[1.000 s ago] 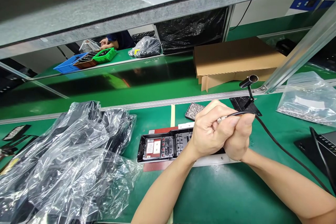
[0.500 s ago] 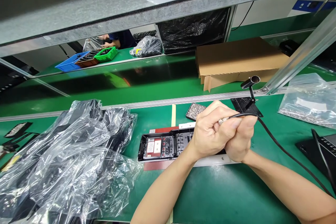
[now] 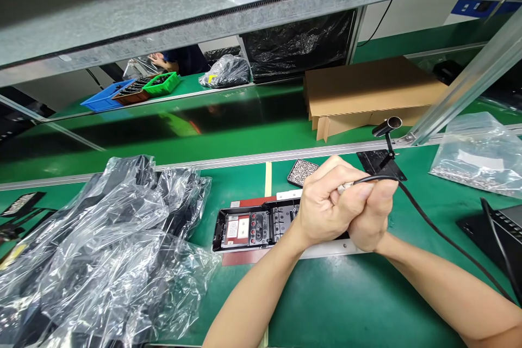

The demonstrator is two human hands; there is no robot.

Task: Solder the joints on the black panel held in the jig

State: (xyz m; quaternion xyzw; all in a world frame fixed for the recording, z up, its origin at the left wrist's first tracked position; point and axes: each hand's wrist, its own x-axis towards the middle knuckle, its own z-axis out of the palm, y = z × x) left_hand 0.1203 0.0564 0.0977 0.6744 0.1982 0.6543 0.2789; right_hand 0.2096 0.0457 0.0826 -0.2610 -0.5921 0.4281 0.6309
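Observation:
My left hand and my right hand are pressed together, fingers closed around a corded tool whose body is hidden inside them. Only its pale end shows between the fingers. A black cord leaves that end, passes over both thumbs and runs down to the right. Below the hands, an open black plastic housing with a clear window and red-ringed holes lies in a metal-edged fixture. My hands and forearms cover the housing's right part.
A screw tray sits behind the hands, near a black stand with a tube holder. Plastic-wrapped black parts cover the left bench. At right are a bag of small parts and a black device. A co-worker's hand shows behind.
The view has shifted very slightly. Both hands keep the same grip and place over the housing. In the background, the co-worker's hand has moved a little.

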